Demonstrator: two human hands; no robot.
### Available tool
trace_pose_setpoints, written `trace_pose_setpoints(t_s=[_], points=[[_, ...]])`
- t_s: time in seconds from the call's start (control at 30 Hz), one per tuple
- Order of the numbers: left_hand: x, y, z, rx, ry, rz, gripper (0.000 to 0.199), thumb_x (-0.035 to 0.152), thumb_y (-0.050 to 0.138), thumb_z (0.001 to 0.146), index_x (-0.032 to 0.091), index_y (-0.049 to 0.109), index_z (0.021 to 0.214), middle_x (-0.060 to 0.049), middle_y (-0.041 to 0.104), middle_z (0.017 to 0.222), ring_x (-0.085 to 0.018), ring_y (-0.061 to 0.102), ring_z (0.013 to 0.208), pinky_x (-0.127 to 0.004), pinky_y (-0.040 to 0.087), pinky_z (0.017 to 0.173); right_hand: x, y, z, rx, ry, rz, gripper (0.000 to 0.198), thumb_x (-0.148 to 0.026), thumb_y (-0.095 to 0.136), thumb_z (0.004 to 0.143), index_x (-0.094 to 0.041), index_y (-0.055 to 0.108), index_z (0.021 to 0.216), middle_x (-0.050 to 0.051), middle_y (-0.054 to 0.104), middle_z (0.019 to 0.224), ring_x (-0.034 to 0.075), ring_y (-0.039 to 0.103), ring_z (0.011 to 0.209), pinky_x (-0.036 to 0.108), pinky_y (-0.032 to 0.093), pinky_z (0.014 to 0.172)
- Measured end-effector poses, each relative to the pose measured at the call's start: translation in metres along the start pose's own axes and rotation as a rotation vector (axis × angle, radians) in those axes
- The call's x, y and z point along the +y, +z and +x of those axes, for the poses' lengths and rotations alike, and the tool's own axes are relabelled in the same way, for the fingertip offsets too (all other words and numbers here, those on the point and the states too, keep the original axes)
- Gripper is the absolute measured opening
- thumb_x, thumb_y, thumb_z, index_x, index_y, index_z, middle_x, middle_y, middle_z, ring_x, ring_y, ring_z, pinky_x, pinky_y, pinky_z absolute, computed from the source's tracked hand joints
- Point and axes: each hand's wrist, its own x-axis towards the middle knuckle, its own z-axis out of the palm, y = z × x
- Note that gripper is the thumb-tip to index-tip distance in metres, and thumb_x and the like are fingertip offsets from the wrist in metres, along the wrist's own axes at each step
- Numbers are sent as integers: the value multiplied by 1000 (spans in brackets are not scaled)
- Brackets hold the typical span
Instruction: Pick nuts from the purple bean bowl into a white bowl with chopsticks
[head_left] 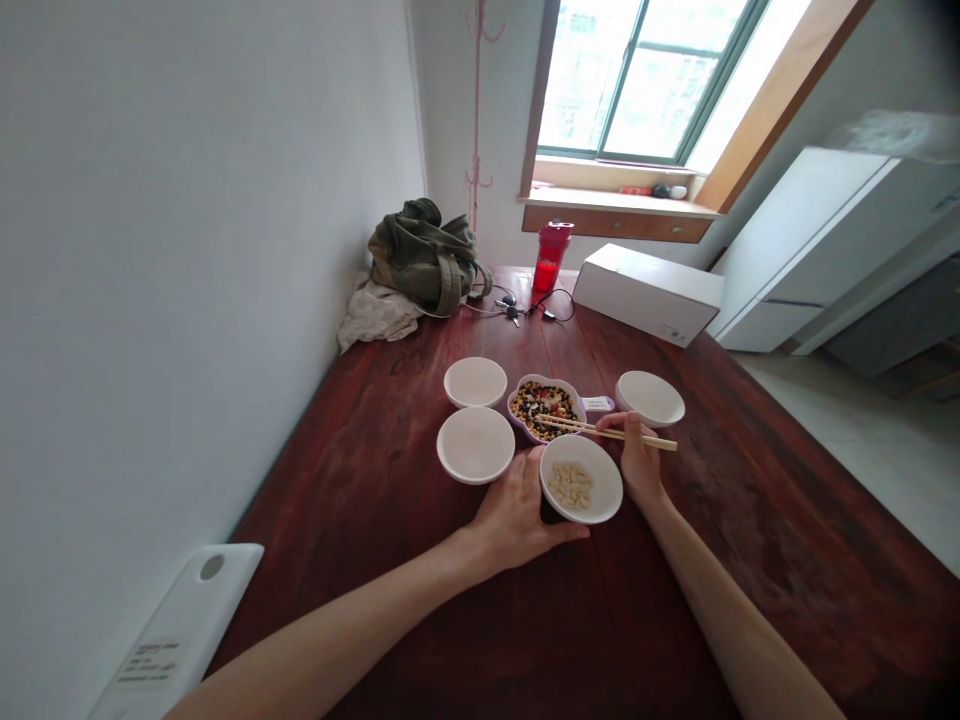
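My left hand (517,515) is wrapped round the side of a white bowl (606,500) that holds a small heap of pale, elongated pieces (571,485). In my right hand (639,455) is a pair of wooden chopsticks (652,440), pointing left. Their tips reach over a purple-rimmed, flower-shaped dish (517,425) with a handle, filled with mixed black, yellow and red beans or grains (551,400). Whether the tips pinch a piece is too small to tell. Two white bowls, one farther (475,383) and one nearer (475,445), stand left of the dish. Another white bowl (650,398) is at its right.
Farther back on the dark red wooden table (360,490) are a green bag (424,255) on a pale cloth (379,315), keys (511,310) with a cable, a red shaker bottle (552,257) and a white box (649,290). A white device (180,630) stands by the left wall.
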Motion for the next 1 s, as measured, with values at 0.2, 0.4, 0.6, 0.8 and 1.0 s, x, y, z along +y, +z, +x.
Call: trace_pose_setpoints(t_s=[0.2, 0.4, 0.6, 0.8, 1.0], points=[[1, 0, 1, 1, 0, 6, 106, 64, 87, 66, 23, 34, 147, -15, 54, 140, -39, 53, 131, -59, 43, 112, -7, 2, -4, 16, -25, -39, 57, -68, 47, 97, -23, 74, 76, 4, 69, 66, 19, 61, 57, 32, 47, 53], [0, 0, 0, 6, 10, 12, 105, 66, 86, 66, 23, 34, 147, -16, 55, 139, -38, 53, 130, -59, 43, 112, -5, 2, -4, -20, -38, -69, 49, -64, 54, 95, -24, 76, 78, 5, 75, 75, 23, 67, 68, 34, 53, 62], [0, 0, 0, 4, 9, 17, 106, 66, 86, 67, 22, 33, 147, -15, 54, 140, -37, 53, 131, -58, 43, 113, -7, 2, -4, -34, -21, -74, 49, -63, 53, 96, -24, 77, 79, 5, 77, 76, 25, 72, 71, 37, 56, 66], [-1, 1, 0, 8, 10, 4, 106, 65, 87, 65, 23, 33, 147, -15, 54, 140, -38, 53, 131, -59, 43, 113, -7, 2, -3, 24, -59, -90, 55, -67, 52, 95, -22, 78, 75, 6, 76, 73, 23, 70, 68, 35, 55, 65], [0, 0, 1, 3, 7, -2, 108, 63, 88, 66, 24, 31, 149, -16, 53, 142, -39, 51, 133, -61, 41, 114, -1, -2, 2, 107, 68, 148, 56, -67, 52, 95, -20, 75, 74, 5, 71, 64, 18, 64, 55, 30, 49, 51]])
